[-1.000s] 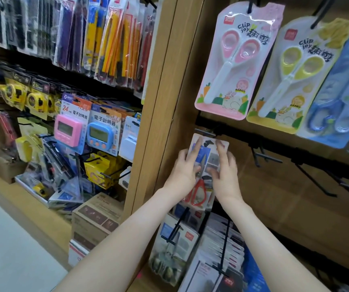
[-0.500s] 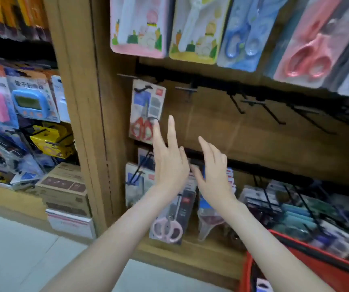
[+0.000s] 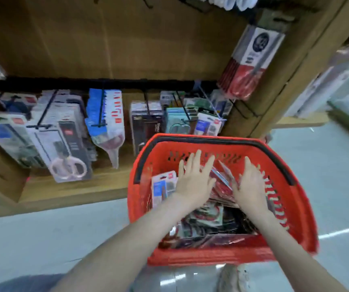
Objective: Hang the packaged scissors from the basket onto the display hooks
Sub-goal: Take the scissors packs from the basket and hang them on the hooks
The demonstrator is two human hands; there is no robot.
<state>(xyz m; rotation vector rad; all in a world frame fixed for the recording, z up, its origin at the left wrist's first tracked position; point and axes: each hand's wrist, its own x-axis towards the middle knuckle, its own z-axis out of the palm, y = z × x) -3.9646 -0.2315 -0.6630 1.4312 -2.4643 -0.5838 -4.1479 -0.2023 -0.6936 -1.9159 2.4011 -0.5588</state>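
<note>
A red plastic basket [image 3: 300, 209] with black handles stands on the floor below the shelving. Inside lies a jumble of packaged scissors [image 3: 207, 220], mostly red-handled ones in clear packs; one white and blue pack [image 3: 162, 189] leans upright against the left wall. My left hand [image 3: 194, 182] is spread flat over the pile, fingers apart, holding nothing. My right hand [image 3: 251, 184] hovers over the right side of the pile, fingers apart, blurred by motion. Black display hooks [image 3: 146, 102] on a rail above carry hanging packs.
Hanging packs fill the lower rail: white-handled scissors [image 3: 68, 144], a blue and white pack [image 3: 106, 116], dark packs [image 3: 147, 123]. A red and white pack [image 3: 249, 62] hangs on the wooden upright at right. A wooden bottom shelf [image 3: 74, 186] juts out left of the basket.
Both hands left the scissors pack hung on the upper hook and dropped into the basket. The view swung down and right from the display wall to the basket.
</note>
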